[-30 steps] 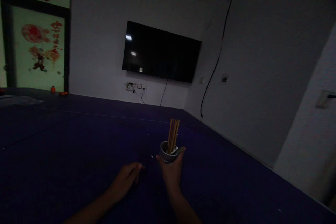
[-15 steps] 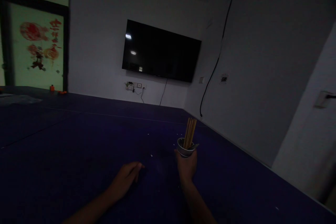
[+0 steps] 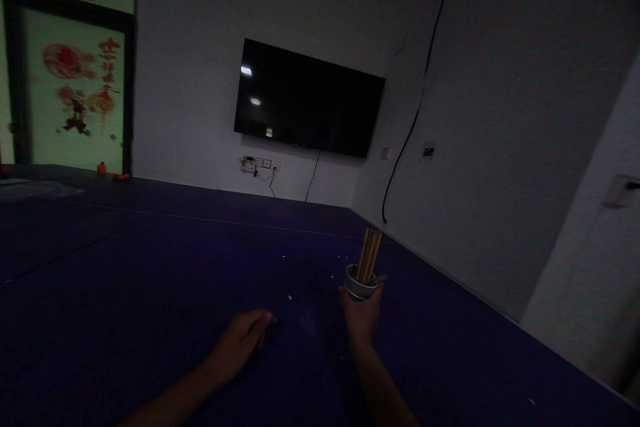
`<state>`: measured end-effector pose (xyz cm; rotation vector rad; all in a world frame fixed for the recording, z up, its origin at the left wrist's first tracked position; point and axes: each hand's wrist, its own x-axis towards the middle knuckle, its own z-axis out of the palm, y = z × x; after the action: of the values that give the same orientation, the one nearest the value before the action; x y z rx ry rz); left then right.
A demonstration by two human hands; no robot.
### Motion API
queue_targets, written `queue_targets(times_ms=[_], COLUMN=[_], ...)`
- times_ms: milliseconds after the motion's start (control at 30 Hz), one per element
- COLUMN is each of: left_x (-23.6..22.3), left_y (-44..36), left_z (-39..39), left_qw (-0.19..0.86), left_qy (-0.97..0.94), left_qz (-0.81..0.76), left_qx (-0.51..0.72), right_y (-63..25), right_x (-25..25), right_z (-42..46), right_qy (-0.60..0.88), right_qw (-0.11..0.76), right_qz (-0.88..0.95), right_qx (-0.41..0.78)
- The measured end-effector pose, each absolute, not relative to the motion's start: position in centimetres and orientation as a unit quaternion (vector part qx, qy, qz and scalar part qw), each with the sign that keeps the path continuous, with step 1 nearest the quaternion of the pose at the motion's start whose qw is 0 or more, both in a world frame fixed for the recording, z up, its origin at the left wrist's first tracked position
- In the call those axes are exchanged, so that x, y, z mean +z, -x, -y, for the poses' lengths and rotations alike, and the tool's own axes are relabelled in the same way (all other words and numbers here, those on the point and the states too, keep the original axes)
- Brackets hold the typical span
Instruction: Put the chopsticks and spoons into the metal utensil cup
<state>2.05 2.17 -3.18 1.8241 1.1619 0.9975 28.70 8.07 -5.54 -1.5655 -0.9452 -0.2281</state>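
My right hand (image 3: 363,320) is wrapped around the near side of a small light-coloured cup (image 3: 359,289). Several yellowish-brown sticks that look like chopsticks (image 3: 369,255) stand in the cup, leaning slightly right. A short grey object (image 3: 379,279) pokes over its right rim; its kind is too dark to tell. My left hand (image 3: 244,337) rests on the dark blue tabletop (image 3: 200,267), left of the cup and apart from it. Its fingers are loosely curled together, and nothing shows in them. The cup's lower part is hidden by my right hand.
Small white scraps (image 3: 290,297) lie scattered on the tabletop between and beyond my hands. Clear plastic sheeting (image 3: 40,191) and small orange items (image 3: 102,169) are at the far left. A wall (image 3: 460,227) borders the right side, with a hanging black cable (image 3: 414,121).
My right hand and the cup with the sticks have shifted slightly to the right. My left hand stays in place. The whole view has moved a little.
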Motion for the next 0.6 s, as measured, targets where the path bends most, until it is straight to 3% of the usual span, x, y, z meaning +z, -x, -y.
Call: queue_targets(times_ms=[67, 200, 333, 467, 600], left_x=[-3.2, -3.3, -3.2, -3.2, -3.5], left_y=[-2.0, -1.9, -2.0, -1.9, -1.7], left_z=[-2.2, -2.3, -2.2, -2.2, -2.6], left_qw=[0.373, 0.376, 0.370, 0.362, 0.348], left_qy=[-0.711, -0.714, -0.712, -0.703, -0.723], left_qz=[-0.453, -0.448, -0.443, -0.432, -0.402], left_qx=[0.388, 0.386, 0.400, 0.433, 0.441], right_y=[-28.2, -26.8, -24.3, -20.1, -16.8], right_x=[-4.9, -2.1, -0.2, -1.2, -2.3], right_z=[-7.7, -5.7, -3.5, -1.6, -0.3], right_qy=[0.688, 0.673, 0.590, 0.467, 0.446], right_qw=[0.613, 0.621, 0.616, 0.517, 0.414], right_qz=[0.377, 0.344, 0.432, 0.695, 0.791], right_qx=[-0.092, -0.206, -0.292, -0.179, -0.069])
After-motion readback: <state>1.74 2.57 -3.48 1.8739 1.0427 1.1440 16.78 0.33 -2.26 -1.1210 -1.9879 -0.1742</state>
